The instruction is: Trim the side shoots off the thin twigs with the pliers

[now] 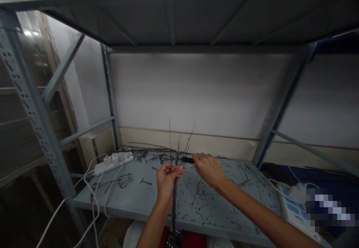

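Observation:
My left hand (167, 180) is closed round a bundle of thin dark twigs (174, 203), whose tips fan out above the fingers and whose thicker ends hang past the shelf's front edge. My right hand (208, 169) grips a hand tool with a black head and yellow handle parts, seemingly pliers or cutters (188, 160). The tool's head points left, close beside the twigs; whether its jaws touch one I cannot tell. Behind both hands, more dark twigs (140, 151) lie along the back of the grey shelf (134, 199).
Small dark clippings (202, 207) litter the shelf's middle and right. A white power strip (113, 163) with plugs and trailing cables (97, 203) sits at the left. Metal posts (28, 102) and an upper shelf (174, 24) frame the space. A white and blue box (293, 205) stands at the right.

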A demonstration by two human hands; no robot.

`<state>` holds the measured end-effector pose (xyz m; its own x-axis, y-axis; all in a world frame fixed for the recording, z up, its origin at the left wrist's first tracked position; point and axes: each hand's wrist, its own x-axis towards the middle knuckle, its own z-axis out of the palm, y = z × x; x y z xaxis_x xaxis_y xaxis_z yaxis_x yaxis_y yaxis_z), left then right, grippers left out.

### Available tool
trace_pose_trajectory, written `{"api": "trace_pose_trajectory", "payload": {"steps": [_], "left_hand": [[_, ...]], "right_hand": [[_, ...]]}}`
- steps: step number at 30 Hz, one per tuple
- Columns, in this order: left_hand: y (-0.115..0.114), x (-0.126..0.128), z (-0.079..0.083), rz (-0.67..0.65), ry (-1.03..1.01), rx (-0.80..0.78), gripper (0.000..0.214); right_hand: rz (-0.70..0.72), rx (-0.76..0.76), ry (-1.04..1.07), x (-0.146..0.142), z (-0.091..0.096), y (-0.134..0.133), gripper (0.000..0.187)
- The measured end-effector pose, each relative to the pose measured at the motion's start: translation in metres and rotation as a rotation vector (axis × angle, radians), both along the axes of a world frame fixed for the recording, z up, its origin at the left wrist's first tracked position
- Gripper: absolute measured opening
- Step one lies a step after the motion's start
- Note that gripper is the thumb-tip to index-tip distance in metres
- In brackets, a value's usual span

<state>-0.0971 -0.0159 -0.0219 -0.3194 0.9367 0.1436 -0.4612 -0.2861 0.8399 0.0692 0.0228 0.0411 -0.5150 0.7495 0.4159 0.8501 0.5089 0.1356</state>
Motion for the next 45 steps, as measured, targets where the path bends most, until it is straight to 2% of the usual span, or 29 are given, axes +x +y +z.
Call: {"api": "trace_pose_trajectory", "payload": {"steps": [3,5,10,12,15,21,27,33,36,38,40,45], "left_hand": [[0.005,-0.001,-0.002,0.012,-0.014,-0.011,0.043],[0.007,-0.002,-0.002,0.017,-0.017,-0.006,0.042],[0.007,0.002,-0.001,-0.006,0.001,-0.016,0.039],[0.007,0.005,-0.002,-0.013,0.010,-0.034,0.038],[0.009,0.005,-0.003,-0.015,-0.002,-0.026,0.041],[0.012,0.002,-0.008,-0.029,-0.037,-0.049,0.049],[0.009,0.001,0.000,-0.084,0.078,0.019,0.046],[0.020,0.006,0.037,-0.125,0.111,0.116,0.048],[0.027,0.011,0.052,-0.107,0.114,0.156,0.041],[0.031,0.014,0.054,-0.082,0.100,0.156,0.037],[0.035,0.015,0.052,-0.041,0.108,0.158,0.044],[0.038,0.017,0.044,0.108,0.214,0.180,0.036]], "right_hand": [[-0.034,-0.039,0.104,-0.001,-0.002,0.007,0.015],[-0.025,-0.081,0.259,-0.004,-0.002,0.011,0.024],[0.153,-0.439,1.101,-0.020,0.005,0.017,0.038],[0.172,-0.474,1.186,-0.027,0.009,0.017,0.038],[0.195,-0.455,1.192,-0.032,0.016,0.018,0.040],[0.253,-0.434,1.326,-0.026,0.041,0.026,0.039],[0.259,-0.483,1.351,-0.021,0.052,0.026,0.039],[0.287,-0.540,1.302,-0.021,0.054,0.016,0.034],[0.284,-0.481,1.211,-0.018,0.058,0.016,0.034],[0.250,-0.379,1.095,-0.012,0.060,0.018,0.033],[0.182,-0.252,0.917,-0.003,0.062,0.018,0.029],[-0.077,0.045,0.316,0.017,0.071,0.006,0.027]]}}
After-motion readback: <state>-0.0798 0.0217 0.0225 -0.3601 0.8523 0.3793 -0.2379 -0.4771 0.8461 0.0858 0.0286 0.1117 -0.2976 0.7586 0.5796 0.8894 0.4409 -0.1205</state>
